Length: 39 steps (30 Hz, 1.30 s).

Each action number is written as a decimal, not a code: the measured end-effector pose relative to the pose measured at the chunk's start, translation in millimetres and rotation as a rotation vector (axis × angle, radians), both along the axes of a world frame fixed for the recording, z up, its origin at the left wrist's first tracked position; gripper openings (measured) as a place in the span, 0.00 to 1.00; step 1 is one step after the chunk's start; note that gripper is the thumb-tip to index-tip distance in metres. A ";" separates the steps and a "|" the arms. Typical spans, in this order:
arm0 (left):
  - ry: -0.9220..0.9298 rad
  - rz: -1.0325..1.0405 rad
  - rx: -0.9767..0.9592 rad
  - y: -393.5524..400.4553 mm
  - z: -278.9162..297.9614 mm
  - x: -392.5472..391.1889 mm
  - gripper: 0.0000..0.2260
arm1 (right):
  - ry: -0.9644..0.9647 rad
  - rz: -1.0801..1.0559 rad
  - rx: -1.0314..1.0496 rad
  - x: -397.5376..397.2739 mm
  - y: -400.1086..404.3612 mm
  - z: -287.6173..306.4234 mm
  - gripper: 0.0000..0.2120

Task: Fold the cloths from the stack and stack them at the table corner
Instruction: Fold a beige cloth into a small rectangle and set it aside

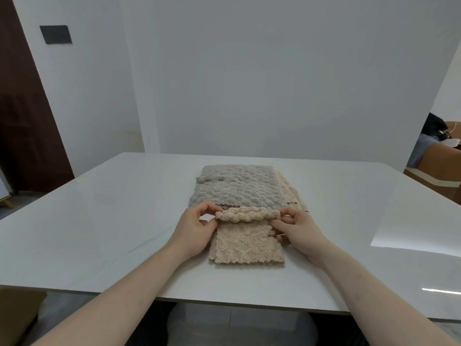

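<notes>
A beige fluffy cloth (245,243) lies on the white table (99,221) in front of me, its far edge lifted into a rolled fold. My left hand (194,228) pinches the left end of that fold. My right hand (294,228) pinches the right end, its fingers over the cloth's right side. Just behind sits the stack: a grey textured cloth (237,187) on top, with beige cloths (293,193) showing under its right edge.
The table runs wide to both sides and ends near me at its front edge (224,304). A white wall stands behind it. A brown door is at far left, and cardboard boxes (439,171) at far right.
</notes>
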State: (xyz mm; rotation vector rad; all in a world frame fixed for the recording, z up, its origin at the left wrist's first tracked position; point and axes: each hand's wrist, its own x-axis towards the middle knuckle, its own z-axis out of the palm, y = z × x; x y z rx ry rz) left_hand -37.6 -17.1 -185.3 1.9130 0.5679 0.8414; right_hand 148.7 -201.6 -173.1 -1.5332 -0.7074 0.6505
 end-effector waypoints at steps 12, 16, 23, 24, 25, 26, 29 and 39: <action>-0.026 -0.048 0.040 0.6 -2.1 0.7 0.15 | -0.193 -0.078 0.177 -12.1 -3.3 -6.9 0.07; 0.049 -0.034 0.135 -0.8 -4.1 -0.1 0.18 | -0.376 -0.047 0.133 -19.1 -4.9 -7.4 0.17; 0.044 0.024 0.193 -7.5 -3.4 0.0 0.17 | -0.563 -0.040 0.039 -24.5 -2.2 -11.4 0.15; 0.054 0.027 0.221 -7.1 -4.3 0.6 0.16 | -0.570 -0.037 0.035 -25.8 -2.0 -11.0 0.14; 0.069 0.022 0.242 -6.7 -5.4 1.0 0.14 | -0.576 -0.032 0.025 -25.9 -1.5 -11.2 0.13; 0.083 0.007 0.243 -5.5 -7.6 1.6 0.13 | -0.588 -0.030 0.007 -25.6 -1.3 -11.1 0.13; 0.127 -0.044 0.198 -3.7 -10.5 2.3 0.07 | -0.632 -0.041 -0.051 -18.7 2.1 -14.7 0.14; 0.381 0.097 0.431 -5.2 -9.5 7.2 0.16 | -0.823 -0.062 -0.257 -16.9 5.3 -18.3 0.09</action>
